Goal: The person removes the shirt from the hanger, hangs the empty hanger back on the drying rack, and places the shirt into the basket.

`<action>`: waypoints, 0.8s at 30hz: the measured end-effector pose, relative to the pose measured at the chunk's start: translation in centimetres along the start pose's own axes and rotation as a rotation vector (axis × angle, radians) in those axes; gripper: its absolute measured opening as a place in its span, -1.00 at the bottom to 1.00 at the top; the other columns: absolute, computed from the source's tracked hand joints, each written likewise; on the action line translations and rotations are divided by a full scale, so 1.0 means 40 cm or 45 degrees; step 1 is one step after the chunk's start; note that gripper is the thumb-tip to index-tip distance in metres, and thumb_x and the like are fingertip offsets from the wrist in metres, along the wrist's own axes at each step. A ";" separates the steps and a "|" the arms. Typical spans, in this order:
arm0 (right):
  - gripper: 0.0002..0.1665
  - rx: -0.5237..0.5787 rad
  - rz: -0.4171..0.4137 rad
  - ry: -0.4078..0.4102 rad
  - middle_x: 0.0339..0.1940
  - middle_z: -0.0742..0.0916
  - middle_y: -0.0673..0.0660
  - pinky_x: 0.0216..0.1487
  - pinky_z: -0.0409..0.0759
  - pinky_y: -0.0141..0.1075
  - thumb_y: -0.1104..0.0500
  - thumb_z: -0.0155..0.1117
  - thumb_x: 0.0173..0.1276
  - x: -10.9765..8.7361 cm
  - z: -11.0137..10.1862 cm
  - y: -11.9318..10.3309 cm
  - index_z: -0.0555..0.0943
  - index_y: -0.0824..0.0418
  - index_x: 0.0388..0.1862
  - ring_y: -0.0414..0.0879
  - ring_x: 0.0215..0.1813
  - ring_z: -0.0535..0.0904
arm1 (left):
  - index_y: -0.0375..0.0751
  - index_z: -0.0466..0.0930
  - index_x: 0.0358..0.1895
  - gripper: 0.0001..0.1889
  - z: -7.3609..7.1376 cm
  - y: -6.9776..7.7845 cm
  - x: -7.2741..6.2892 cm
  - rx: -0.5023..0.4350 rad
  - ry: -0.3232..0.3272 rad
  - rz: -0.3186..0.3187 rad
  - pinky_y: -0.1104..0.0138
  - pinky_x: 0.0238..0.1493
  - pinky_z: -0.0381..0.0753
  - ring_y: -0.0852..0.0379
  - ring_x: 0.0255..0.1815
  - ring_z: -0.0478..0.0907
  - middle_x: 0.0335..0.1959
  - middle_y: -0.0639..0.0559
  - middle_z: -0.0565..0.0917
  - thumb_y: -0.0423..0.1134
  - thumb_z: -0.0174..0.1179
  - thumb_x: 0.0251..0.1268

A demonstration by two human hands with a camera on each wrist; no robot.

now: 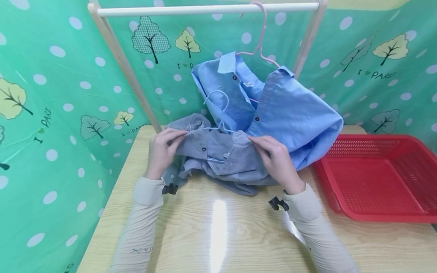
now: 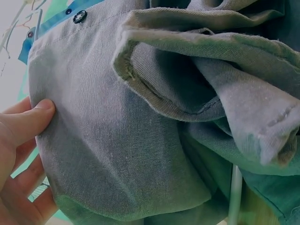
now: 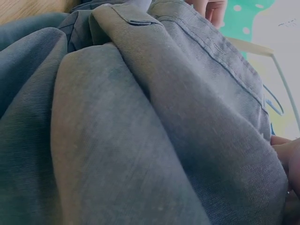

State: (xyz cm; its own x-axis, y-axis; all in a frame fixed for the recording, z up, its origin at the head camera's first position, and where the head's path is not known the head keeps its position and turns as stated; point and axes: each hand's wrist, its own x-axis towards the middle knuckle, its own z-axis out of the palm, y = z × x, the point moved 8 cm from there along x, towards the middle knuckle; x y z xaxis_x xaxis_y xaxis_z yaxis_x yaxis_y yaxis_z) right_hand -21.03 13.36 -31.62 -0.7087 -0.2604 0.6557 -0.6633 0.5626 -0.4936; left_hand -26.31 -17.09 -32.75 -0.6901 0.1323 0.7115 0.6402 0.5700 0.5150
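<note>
A grey buttoned shirt (image 1: 249,161) lies bunched on the table, its upper part raised between both hands. A light blue hanger (image 1: 217,91) sits in its neck, hook upward. My left hand (image 1: 163,151) pinches the shirt's left shoulder edge; in the left wrist view, the thumb of that hand (image 2: 23,140) presses on the cloth (image 2: 112,126). At the opposite shoulder, my right hand (image 1: 277,161) pinches the fabric near the collar. Grey folds (image 3: 140,126) fill most of the right wrist view, with part of the right hand (image 3: 291,161) at the edge.
Behind the grey shirt, a bright blue shirt (image 1: 293,113) hangs on a pink hanger (image 1: 263,32) from the rack's white rail (image 1: 205,10). A red plastic basket (image 1: 385,217) stands at the right on the wooden table (image 1: 184,235). Patterned green cloth (image 1: 68,159) surrounds it.
</note>
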 end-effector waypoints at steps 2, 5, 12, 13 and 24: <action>-0.62 0.001 0.001 0.001 -0.05 0.78 0.19 0.25 0.59 -0.16 0.47 0.23 0.35 -0.002 0.000 -0.001 0.69 0.27 0.10 0.06 0.09 0.66 | -0.12 0.80 -0.14 -0.83 -0.001 0.000 -0.002 -0.002 -0.004 0.000 0.36 -0.13 0.63 0.04 -0.22 0.70 -0.23 -0.01 0.79 -0.38 0.35 0.24; -0.61 0.006 -0.005 0.007 -0.06 0.78 0.19 0.24 0.59 -0.16 0.48 0.23 0.35 -0.004 -0.001 0.000 0.69 0.27 0.11 0.07 0.08 0.66 | -0.11 0.80 -0.14 -0.83 -0.001 -0.002 -0.004 0.002 -0.004 0.004 0.34 -0.13 0.63 0.04 -0.22 0.69 -0.23 0.00 0.79 -0.38 0.35 0.24; -0.58 0.013 -0.010 0.019 -0.08 0.78 0.18 0.19 0.63 -0.17 0.51 0.23 0.33 -0.011 -0.001 0.009 0.69 0.25 0.12 0.06 0.06 0.66 | -0.12 0.81 -0.15 -0.84 -0.005 -0.003 -0.005 -0.009 -0.002 0.003 0.40 -0.16 0.59 0.04 -0.22 0.70 -0.24 0.01 0.79 -0.37 0.35 0.24; -0.58 0.014 -0.006 0.019 -0.08 0.78 0.18 0.18 0.63 -0.18 0.51 0.23 0.33 -0.011 -0.001 0.010 0.69 0.25 0.12 0.06 0.06 0.66 | -0.12 0.81 -0.16 -0.84 -0.006 -0.003 -0.006 -0.010 -0.002 0.003 0.40 -0.16 0.59 0.04 -0.22 0.70 -0.24 0.01 0.79 -0.38 0.35 0.24; -0.59 0.008 0.000 0.020 -0.07 0.78 0.17 0.19 0.62 -0.22 0.50 0.22 0.34 -0.019 -0.005 0.015 0.69 0.24 0.11 0.06 0.06 0.66 | -0.09 0.81 -0.16 -0.84 -0.011 -0.009 -0.005 0.003 0.006 0.003 0.39 -0.16 0.58 0.04 -0.23 0.69 -0.25 0.00 0.79 -0.37 0.35 0.24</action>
State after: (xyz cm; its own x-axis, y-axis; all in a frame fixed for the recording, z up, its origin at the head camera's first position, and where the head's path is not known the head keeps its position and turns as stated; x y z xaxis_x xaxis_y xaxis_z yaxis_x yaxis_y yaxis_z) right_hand -20.84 14.03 -32.31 -0.7051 -0.2477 0.6645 -0.6645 0.5579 -0.4971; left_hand -26.24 -17.66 -32.88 -0.6869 0.1295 0.7151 0.6409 0.5719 0.5121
